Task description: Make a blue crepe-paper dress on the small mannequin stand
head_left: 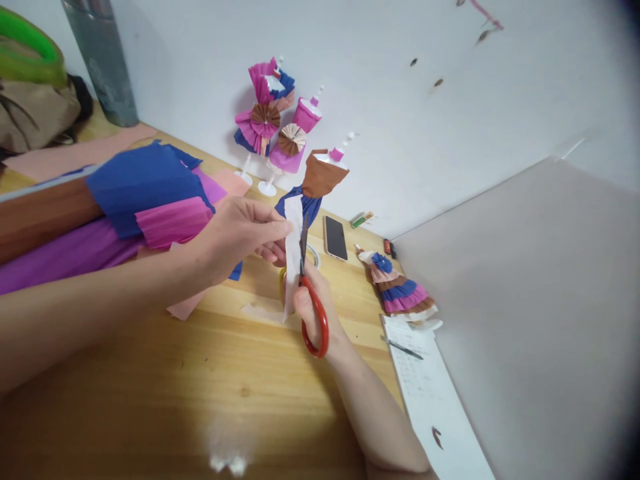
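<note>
Near the middle of the view, my left hand pinches a narrow white paper strip between thumb and fingers. The strip hangs roughly upright. My right hand is closed on red-handled scissors, with thumb and fingers in the loops. The scissor blades point up alongside the strip's right edge; whether they touch it I cannot tell. A tape roll shows partly behind the hands. Just above the strip is a small dress form with a brown top and blue skirt.
Blue crepe paper and other coloured sheets lie left. Two decorated dress forms stand by the wall. A phone, a layered paper dress and a written sheet with a pen lie right. A bottle stands back left.
</note>
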The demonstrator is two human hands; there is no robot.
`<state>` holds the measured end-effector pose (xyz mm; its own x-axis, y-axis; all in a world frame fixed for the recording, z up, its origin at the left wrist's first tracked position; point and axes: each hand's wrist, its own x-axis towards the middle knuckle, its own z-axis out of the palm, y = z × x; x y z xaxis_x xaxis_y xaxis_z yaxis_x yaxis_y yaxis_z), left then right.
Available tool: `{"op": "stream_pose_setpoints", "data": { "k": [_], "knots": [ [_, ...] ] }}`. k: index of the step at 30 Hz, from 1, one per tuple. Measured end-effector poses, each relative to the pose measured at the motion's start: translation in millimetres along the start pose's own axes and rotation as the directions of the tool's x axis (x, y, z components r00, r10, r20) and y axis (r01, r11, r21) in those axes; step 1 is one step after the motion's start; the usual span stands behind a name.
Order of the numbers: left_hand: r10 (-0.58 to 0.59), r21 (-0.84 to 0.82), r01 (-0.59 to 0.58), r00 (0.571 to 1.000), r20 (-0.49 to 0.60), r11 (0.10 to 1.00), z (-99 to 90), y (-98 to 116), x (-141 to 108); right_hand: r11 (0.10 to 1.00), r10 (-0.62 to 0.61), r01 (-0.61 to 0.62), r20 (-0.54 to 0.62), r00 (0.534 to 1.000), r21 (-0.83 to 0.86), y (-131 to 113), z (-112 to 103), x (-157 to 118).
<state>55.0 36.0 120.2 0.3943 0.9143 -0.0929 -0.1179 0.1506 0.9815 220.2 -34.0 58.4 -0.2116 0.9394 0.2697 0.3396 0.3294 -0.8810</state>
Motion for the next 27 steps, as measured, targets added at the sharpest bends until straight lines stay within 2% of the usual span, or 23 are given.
{"op": "stream_pose_setpoints", "data": {
  "k": [5, 19, 27],
  "knots": [
    [0.01, -0.005, -0.01, 1.0, -0.01, 1.0, 0.7, 0.5, -0.8, 0.999, 0.035, -0.035, -0.011, 0.999, -0.006, -1.5, 1.2, -0.5],
    [0.009, 0.028, -0.007, 0.999, -0.044, 1.0, 0.5, 2.9, 0.1, 0.999, 0.028, -0.028, -0.01, 1.0, -0.037, -4.4, 1.2, 0.4],
    [0.043, 0.028, -0.042, 0.999, -0.033, 0.999, -0.8, -0.3, 2.1, 0.999, 0.047, -0.047, -0.005, 0.999, 0.026, -9.3, 4.3, 0.3]
  ]
}}
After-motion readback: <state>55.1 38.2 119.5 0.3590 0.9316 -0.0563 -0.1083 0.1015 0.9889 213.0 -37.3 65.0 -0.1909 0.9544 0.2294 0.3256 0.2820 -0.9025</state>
